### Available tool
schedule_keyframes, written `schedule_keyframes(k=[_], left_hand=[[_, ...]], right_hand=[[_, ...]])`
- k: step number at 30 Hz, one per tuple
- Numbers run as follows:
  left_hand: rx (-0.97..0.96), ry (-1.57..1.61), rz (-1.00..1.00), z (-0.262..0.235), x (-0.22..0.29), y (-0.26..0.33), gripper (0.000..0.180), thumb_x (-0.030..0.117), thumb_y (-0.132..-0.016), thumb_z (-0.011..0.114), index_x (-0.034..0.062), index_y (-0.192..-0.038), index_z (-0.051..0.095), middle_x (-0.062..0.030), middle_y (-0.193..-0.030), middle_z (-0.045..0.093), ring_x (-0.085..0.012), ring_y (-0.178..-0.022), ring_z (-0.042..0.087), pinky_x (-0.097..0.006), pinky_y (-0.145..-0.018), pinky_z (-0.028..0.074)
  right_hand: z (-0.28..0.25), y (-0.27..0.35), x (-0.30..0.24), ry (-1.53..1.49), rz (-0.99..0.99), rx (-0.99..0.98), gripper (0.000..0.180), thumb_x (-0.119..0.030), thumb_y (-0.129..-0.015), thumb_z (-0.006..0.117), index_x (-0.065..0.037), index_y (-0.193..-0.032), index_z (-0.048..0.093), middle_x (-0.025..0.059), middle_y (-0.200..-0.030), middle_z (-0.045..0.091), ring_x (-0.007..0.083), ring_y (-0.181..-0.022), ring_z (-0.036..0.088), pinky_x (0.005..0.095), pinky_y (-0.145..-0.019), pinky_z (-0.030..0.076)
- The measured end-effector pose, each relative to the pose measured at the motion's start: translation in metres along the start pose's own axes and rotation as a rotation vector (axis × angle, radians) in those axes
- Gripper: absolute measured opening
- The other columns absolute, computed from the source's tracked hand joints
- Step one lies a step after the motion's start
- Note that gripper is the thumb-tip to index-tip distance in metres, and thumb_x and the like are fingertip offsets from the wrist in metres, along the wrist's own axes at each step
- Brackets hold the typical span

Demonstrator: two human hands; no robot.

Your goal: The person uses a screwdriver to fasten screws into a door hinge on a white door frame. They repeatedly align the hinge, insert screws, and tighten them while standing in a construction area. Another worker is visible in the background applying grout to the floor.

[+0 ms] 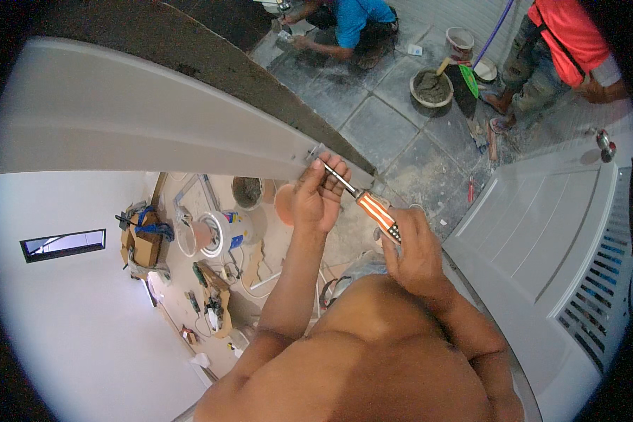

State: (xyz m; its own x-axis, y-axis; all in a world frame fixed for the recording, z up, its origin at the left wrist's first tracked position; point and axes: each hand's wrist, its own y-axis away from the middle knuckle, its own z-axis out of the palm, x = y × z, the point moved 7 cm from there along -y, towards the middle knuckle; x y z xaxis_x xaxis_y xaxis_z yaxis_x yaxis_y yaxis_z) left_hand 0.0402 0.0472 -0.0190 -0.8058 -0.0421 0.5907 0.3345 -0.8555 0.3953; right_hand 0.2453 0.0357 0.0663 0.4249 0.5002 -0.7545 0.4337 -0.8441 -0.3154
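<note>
A screwdriver [377, 213] with an orange-and-white striped handle and a dark, dotted end slants between my hands. My right hand [418, 257] is closed on the butt of its handle. Up at the tip of the metal shaft, my left hand [316, 200] has its thumb and fingers curled in; whether a screw sits between them is too small to tell. Just beyond those fingers, a small metal fitting [314, 152] is on the pale door frame [190, 116]. The shaft's tip points toward that fitting.
A white door [541, 239] with a round knob [604, 144] stands at right. Beyond the frame, one person [362, 24] crouches and another [570, 42] stands by a mortar tub [431, 88]. Buckets [225, 232], power tools [214, 309] and cables lie at lower left.
</note>
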Motion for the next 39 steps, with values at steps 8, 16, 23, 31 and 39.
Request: schedule_keyframes(k=[8,16,23,31,39], left_hand=[[0.025,-0.021,0.009,0.0,-0.002,0.001,0.028,0.022,-0.094,0.063,0.0036,-0.115,0.06,-0.0078,-0.104,0.067,-0.0209,-0.093,0.065,-0.04,-0.09,0.052],[-0.01,0.014,-0.001,0.001,-0.003,-0.001,0.027,0.019,-0.094,0.064,0.0019,-0.114,0.061,-0.0112,-0.104,0.067,-0.0233,-0.093,0.066,-0.042,-0.091,0.053],[-0.052,-0.043,0.019,-0.002,-0.003,-0.001,0.03,0.021,-0.094,0.063,0.0021,-0.117,0.06,-0.0117,-0.109,0.067,-0.0242,-0.098,0.066,-0.043,-0.093,0.052],[-0.055,-0.117,-0.095,-0.006,-0.002,0.003,0.03,0.021,-0.095,0.061,0.0004,-0.117,0.059,-0.014,-0.105,0.067,-0.0291,-0.1,0.065,-0.046,-0.095,0.052],[-0.089,-0.119,-0.087,-0.004,-0.001,0.002,0.027,0.02,-0.096,0.061,-0.0004,-0.112,0.062,-0.014,-0.102,0.069,-0.0285,-0.099,0.067,-0.044,-0.09,0.055]], right_hand=[[0.04,0.024,0.03,-1.348,0.709,-0.337,0.035,-0.016,-0.092,0.064,0.002,-0.119,0.052,0.0118,-0.097,0.061,0.017,-0.073,0.059,0.0332,-0.061,0.049],[0.037,0.033,0.034,-0.819,0.779,-0.27,0.043,-0.024,-0.092,0.066,0.004,-0.121,0.051,0.0148,-0.103,0.061,0.0245,-0.082,0.061,0.0355,-0.069,0.051],[0.007,0.003,0.01,-0.179,0.021,0.129,0.037,-0.033,-0.098,0.056,0.002,-0.112,0.055,0.0097,-0.081,0.062,0.0135,-0.046,0.049,0.0274,-0.038,0.039],[0.054,0.036,0.042,-1.598,0.954,-0.513,0.032,-0.022,-0.093,0.063,0.002,-0.111,0.053,0.012,-0.092,0.061,0.0217,-0.071,0.059,0.0353,-0.062,0.048],[0.02,0.018,0.038,-0.556,0.65,-0.161,0.034,-0.024,-0.092,0.065,0.001,-0.111,0.051,0.0109,-0.086,0.062,0.0188,-0.066,0.058,0.0329,-0.058,0.048]])
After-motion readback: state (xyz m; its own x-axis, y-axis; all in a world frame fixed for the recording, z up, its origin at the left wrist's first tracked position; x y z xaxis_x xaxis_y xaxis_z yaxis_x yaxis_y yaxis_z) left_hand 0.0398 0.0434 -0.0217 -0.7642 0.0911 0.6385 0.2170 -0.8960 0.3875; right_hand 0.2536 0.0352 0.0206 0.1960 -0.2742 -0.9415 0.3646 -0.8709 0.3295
